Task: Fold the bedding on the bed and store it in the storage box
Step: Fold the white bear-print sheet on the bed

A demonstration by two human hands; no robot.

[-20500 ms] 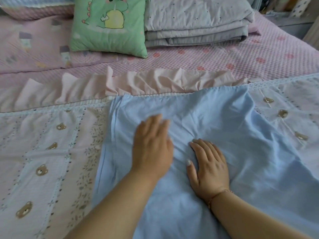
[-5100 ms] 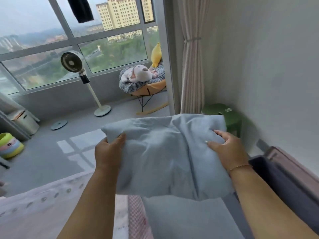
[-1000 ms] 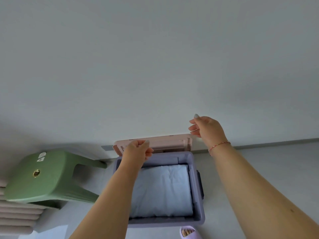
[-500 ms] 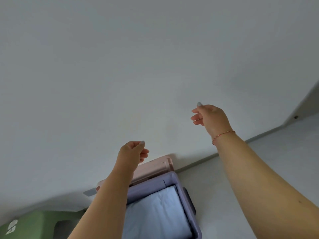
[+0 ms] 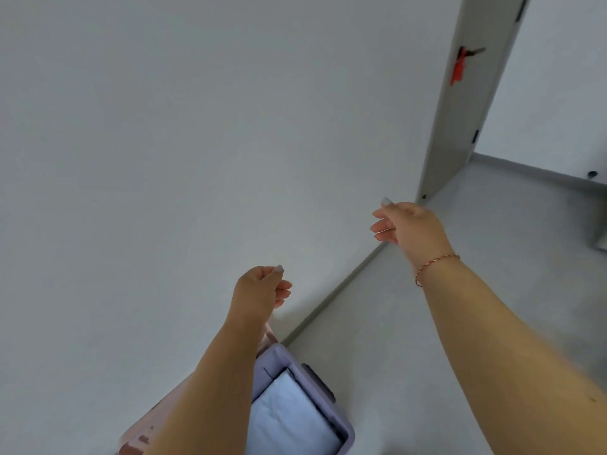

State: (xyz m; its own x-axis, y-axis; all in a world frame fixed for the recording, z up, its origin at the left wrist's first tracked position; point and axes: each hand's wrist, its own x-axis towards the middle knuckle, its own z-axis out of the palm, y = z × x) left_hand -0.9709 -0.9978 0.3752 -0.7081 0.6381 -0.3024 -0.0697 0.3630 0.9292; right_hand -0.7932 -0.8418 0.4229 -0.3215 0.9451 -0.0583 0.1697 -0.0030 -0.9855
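The purple storage box [image 5: 341,425] stands on the floor by the wall at the bottom of the view, lid off. Folded light-blue bedding [image 5: 289,418] lies inside it. A pink lid [image 5: 144,431] leans behind the box against the wall, partly hidden by my left forearm. My left hand [image 5: 261,289] hovers above the box, fingers loosely curled, holding nothing. Further right and higher, my right hand [image 5: 407,226] is also raised with loosely curled fingers and nothing in it. The bed is out of view.
A plain white wall [image 5: 197,142] fills most of the view. A grey floor [image 5: 476,241] spreads to the right. An open door [image 5: 473,93] with a red tag on its handle stands at the upper right.
Both hands have let go of the pink lid and lifted away from it. The view has swung to the right, so the box slid to the bottom edge and the door came into sight.
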